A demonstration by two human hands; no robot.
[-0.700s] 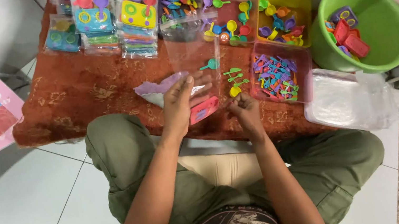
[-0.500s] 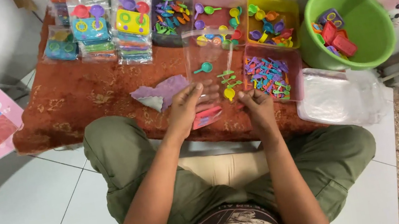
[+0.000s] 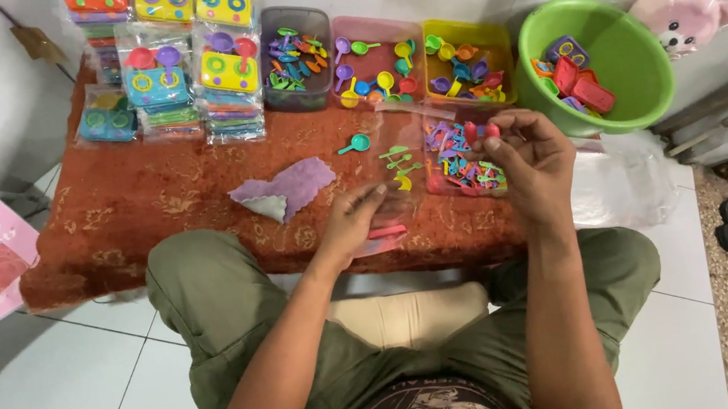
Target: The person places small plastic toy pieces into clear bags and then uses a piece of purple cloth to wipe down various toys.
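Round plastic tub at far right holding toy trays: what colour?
Round plastic tub: lime green, head view.

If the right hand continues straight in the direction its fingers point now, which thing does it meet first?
The right hand points up and left, over the pink tray of small utensils. Going on, it would probably first meet the pink tub of toy ladles, though depth is unclear.
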